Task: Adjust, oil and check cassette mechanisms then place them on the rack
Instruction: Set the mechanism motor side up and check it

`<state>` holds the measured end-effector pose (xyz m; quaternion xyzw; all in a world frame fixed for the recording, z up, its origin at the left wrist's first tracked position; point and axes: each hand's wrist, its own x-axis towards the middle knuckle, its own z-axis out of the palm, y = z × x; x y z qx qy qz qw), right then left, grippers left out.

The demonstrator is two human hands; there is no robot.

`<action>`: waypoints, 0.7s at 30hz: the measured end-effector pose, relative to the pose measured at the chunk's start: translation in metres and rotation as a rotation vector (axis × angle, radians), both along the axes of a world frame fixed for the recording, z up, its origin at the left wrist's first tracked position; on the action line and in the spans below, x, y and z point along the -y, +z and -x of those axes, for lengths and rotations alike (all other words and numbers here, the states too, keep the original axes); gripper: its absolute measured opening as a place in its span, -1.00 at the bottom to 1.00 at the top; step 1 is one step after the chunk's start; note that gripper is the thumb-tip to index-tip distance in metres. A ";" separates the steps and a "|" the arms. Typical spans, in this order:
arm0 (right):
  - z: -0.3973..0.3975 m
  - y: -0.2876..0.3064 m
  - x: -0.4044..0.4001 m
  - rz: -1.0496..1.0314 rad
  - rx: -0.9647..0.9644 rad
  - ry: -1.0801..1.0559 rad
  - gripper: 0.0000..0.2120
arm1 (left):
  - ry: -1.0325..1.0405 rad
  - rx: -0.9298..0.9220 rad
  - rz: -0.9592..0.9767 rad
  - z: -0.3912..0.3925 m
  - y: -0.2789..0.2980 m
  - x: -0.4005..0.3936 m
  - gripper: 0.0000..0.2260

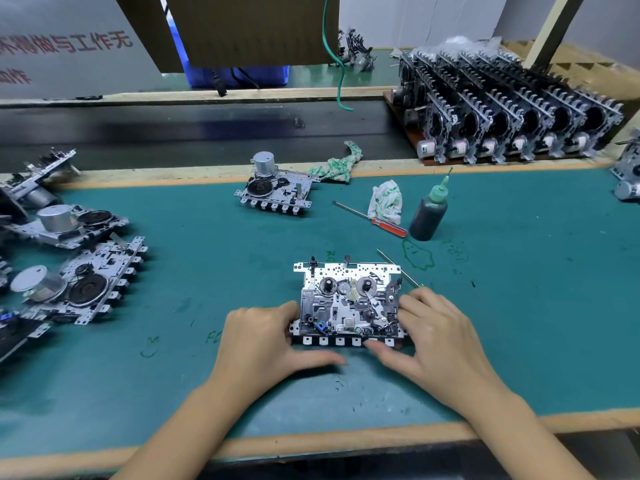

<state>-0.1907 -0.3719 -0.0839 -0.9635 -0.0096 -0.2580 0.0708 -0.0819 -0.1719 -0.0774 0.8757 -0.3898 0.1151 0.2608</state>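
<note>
The mechanism (348, 301) lies flat, reels up, on the green mat (519, 306) near the bench's front edge: a perforated bright-metal plate with two black-hubbed reels, grey levers and a row of square white key tabs along its near side. The left hand (266, 337) grips its left edge, fingers curled against the frame, thumb stretched along the mat below the tabs. The right hand (440, 337) holds the right edge the same way, its thumb touching the tabs. A thin green-tipped probe (398, 268) lies just behind the right fingers.

Farther back stand a dark oil bottle (429, 216) with a green nozzle, a red-handled screwdriver (372, 220) and a crumpled white rag (386, 200); a second rag (337, 166) lies on the mat's wooden edge. Another mechanism (275, 190), motor up, sits mid-mat, and more (79, 282) are heaped at left. The rack (512, 116) at back right holds rows of upright mechanisms, silver motors facing front. The mat is scuffed and inked with green scribbles; a dark conveyor belt (194, 128) runs behind it.
</note>
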 end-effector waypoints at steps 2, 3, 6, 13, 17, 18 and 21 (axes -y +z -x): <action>0.001 0.002 0.002 0.022 -0.001 -0.003 -0.50 | -0.014 -0.034 -0.011 0.001 0.001 -0.002 -0.39; 0.001 0.002 0.003 0.022 -0.007 -0.003 -0.50 | -0.027 -0.032 -0.019 0.003 0.000 -0.003 -0.39; 0.002 0.004 0.003 0.028 -0.003 -0.054 -0.48 | -0.093 0.026 -0.036 0.009 -0.001 -0.002 -0.38; 0.003 -0.001 0.011 0.062 -0.061 0.038 -0.53 | -0.012 0.066 -0.024 0.011 -0.002 -0.001 -0.44; 0.002 -0.003 0.008 0.087 -0.049 0.036 -0.54 | 0.035 0.105 0.005 0.012 -0.001 -0.001 -0.47; 0.002 -0.002 0.007 0.062 -0.058 0.052 -0.54 | 0.053 0.109 0.010 0.012 -0.002 -0.001 -0.46; 0.003 0.001 0.007 -0.017 -0.084 0.096 -0.52 | 0.103 0.105 0.000 0.012 -0.004 0.000 -0.43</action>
